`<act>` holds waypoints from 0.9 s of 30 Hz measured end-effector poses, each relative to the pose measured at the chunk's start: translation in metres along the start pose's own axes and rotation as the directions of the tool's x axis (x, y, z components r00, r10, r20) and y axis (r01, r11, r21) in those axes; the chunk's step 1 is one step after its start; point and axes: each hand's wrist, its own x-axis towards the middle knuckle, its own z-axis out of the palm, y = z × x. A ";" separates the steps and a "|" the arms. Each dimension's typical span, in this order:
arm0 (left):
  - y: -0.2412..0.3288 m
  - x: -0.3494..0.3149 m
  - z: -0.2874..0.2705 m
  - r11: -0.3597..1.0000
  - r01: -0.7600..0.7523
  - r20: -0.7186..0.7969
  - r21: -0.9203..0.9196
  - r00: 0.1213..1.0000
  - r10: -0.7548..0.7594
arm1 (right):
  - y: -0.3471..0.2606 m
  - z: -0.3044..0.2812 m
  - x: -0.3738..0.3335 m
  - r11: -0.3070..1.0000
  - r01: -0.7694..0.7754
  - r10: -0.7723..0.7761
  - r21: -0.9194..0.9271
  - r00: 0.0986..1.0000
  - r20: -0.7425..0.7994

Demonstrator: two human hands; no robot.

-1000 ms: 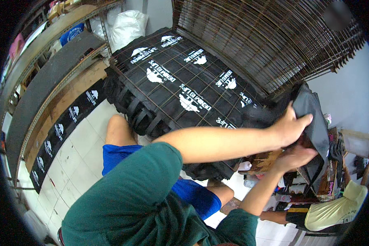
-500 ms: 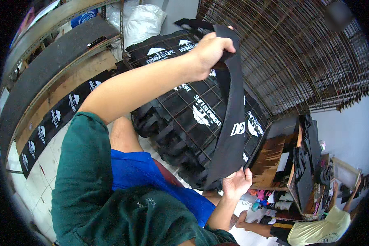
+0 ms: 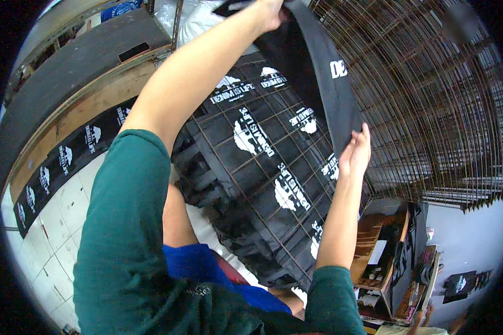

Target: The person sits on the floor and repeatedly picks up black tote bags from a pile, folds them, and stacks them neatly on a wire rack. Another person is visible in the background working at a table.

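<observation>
Since the frame half a second earlier, both our hands have travelled up and away from us, carrying the black fabric piece point(image 3: 341, 92); our right hand point(image 3: 356, 155) has left the near right corner of the pile of printed black bags point(image 3: 251, 184) and now stands over its right side. Our left hand point(image 3: 271, 14) is above the pile's far edge, clamped on the upper end of the piece. Our right hand meets the lower end, palm up; whether it pinches the cloth we cannot tell. Hands well apart, the piece slanting between them above the pile.

Surface: thin wire grid point(image 3: 233, 168) across the top of the pile; white prints between the wires; dark straps point(image 3: 198, 181) bunched along its left side.

Room, relative to the pile: left, pale floor tiles point(image 3: 61, 268), a row of printed black cloth point(image 3: 67, 159), and a long grey shelf point(image 3: 78, 72) bearing a dark flat object point(image 3: 134, 52). Beyond it, white plastic sacks point(image 3: 193, 25). Right and beyond, tilted wire racks point(image 3: 413, 111). Nearer right, a wooden cabinet point(image 3: 369, 245) and, past that, a bluish wall point(image 3: 475, 240).
</observation>
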 end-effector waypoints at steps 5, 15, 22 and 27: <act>0.047 0.008 -0.035 0.997 0.011 -0.073 0.073 0.997 -0.006 | 0.089 0.071 0.068 0.993 -0.048 0.038 0.106 0.995 0.089; -0.035 -0.403 -0.201 0.371 0.390 -0.352 0.843 0.921 -0.169 | 0.331 0.033 0.177 0.950 -0.263 0.234 -0.170 0.957 -0.175; -0.084 -0.496 -0.185 0.038 0.282 -0.272 0.959 0.947 -0.171 | 0.362 0.003 0.209 0.796 -0.399 0.197 -0.454 0.882 -0.429; -0.089 -0.483 -0.192 0.081 0.258 -0.244 0.963 0.958 -0.147 | 0.367 0.007 0.203 0.791 -0.291 0.089 -0.538 0.925 -0.370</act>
